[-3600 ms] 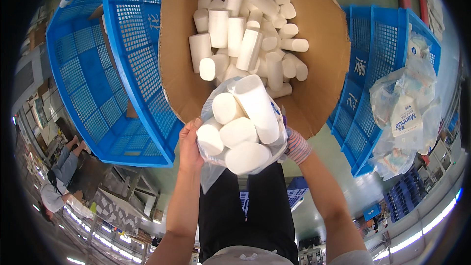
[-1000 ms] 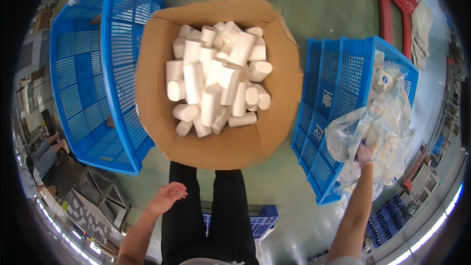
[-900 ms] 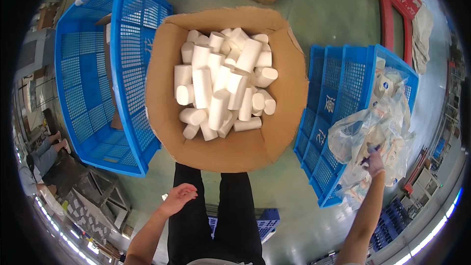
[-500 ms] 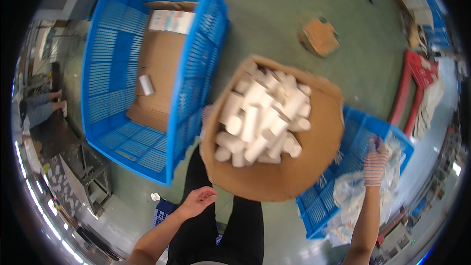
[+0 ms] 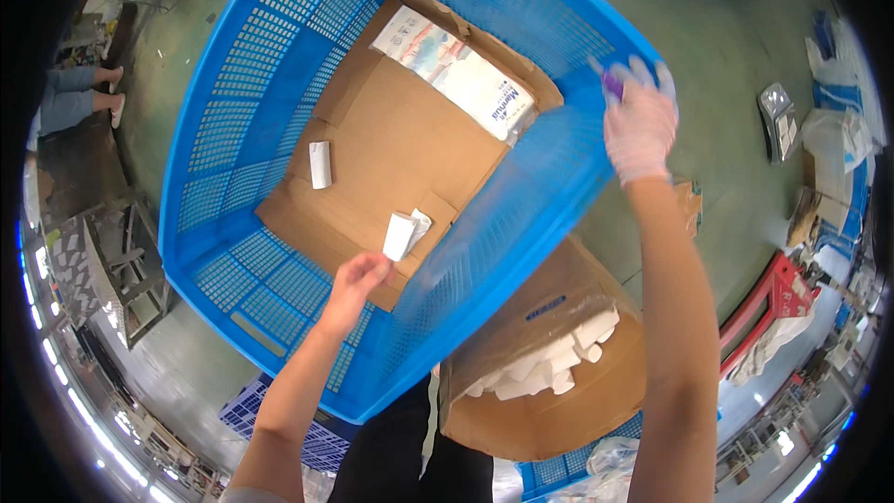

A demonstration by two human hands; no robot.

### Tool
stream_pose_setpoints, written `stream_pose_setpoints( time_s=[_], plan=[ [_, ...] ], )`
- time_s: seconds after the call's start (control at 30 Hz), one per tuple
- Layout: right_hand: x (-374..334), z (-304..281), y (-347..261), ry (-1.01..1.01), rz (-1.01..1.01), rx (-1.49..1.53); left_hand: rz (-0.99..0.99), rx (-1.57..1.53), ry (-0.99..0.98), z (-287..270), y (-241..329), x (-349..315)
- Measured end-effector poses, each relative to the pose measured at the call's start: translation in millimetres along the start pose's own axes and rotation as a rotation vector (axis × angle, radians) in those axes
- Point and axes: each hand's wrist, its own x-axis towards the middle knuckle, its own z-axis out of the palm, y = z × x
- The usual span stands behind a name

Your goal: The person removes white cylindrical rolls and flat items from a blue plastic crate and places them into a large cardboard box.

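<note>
My bare left hand (image 5: 361, 277) reaches inside a large blue plastic crate (image 5: 372, 402), its fingers pinched at the lower end of a white roll (image 5: 399, 236). Against that roll lies a crumpled white piece (image 5: 419, 226). Farther left, another white roll (image 5: 319, 165) rests on the cardboard sheet (image 5: 372, 112) lining the crate's bottom. My right hand (image 5: 641, 126), in a thin striped glove with purple at one finger, is over the crate's right rim corner, fingers spread. Whether it presses on the rim is unclear.
A cardboard box (image 5: 549, 414) of white rolls stands beside the crate, partly hidden by its wall. Behind my right arm are a red metal frame (image 5: 771, 303) and a cardboard piece (image 5: 689, 205). A metal stand (image 5: 130, 270) is at left, near a person's legs (image 5: 93, 88).
My view has swung toward the crate, which now fills the middle. The left hand has moved into it, down to a white roll. The right hand has gone from the smaller crate to the rim.
</note>
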Motion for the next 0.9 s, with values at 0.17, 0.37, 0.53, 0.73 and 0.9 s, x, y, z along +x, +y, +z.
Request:
stream_pose_setpoints(
  time_s=[0.17,0.37,0.53,0.73,0.9],
  plan=[
    [-4.4,32.5,-14.0,0.004,0.113,0.213,-0.136,-0.267,0.002,-12.5,-54.6,171.9],
    [-0.1,32.7,-13.4,-0.041,0.046,0.26,-0.186,-0.526,0.143,58.5,-65.1,339.7],
    [-5.2,32.7,-15.2,-0.157,0.043,0.292,0.005,-0.926,0.214,99.7,-69.8,419.0],
    [-13.1,37.6,-13.3,-0.186,0.254,0.339,-0.118,-0.945,0.127,100.8,-75.6,447.6],
    [-14.6,34.5,-3.6,-0.246,0.181,0.248,0.0,-1.175,0.098,113.8,-61.4,446.0]
  ],
)
